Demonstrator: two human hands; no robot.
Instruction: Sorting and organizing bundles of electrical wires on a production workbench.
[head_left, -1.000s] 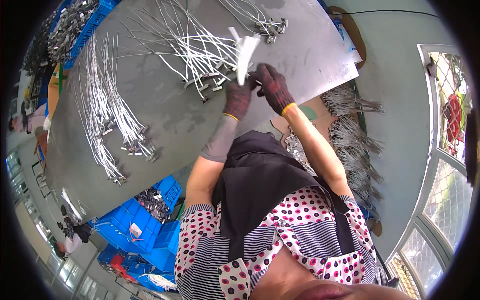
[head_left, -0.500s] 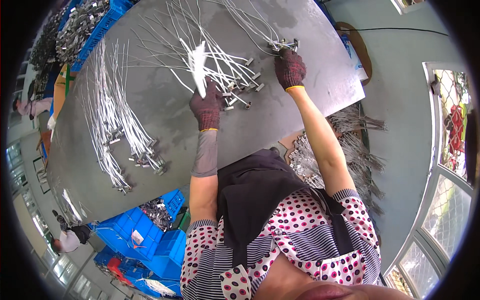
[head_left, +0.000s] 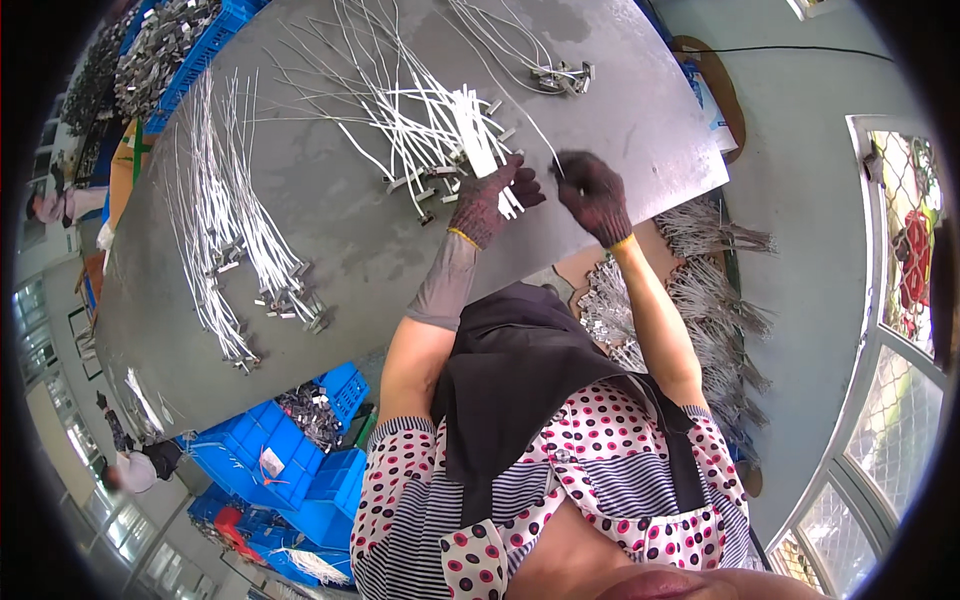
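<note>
White tubes (head_left: pixel 478 140) stand bunched in the left hand (head_left: pixel 490 203), above the near side of the middle pile of wires (head_left: pixel 410 130) on the metal table (head_left: pixel 370 290). That gloved hand is partly open: the bundle lies against the palm side, the thumb seems to press on it, and the fingers reach out toward the right. The right hand (head_left: pixel 594 195) is curled nearly closed, its fingertips apparently pinching one white wire (head_left: pixel 540 130) that runs up the table past the connector cluster (head_left: pixel 565 78); blur hides the exact grip (the dark gloves do not help either). The two hands are near each other but apart.

To handle this well, I would keep the left grip firm enough that no tube slips, yet loose enough not to squash them, with the lower tube ends kept clear of the fingers. The wire is best pinched close to its tip, so that it stays straight and does not buckle. A gentle draw on it should be safer than a jerk, since its far part lies near other wires and could snag.
</note>
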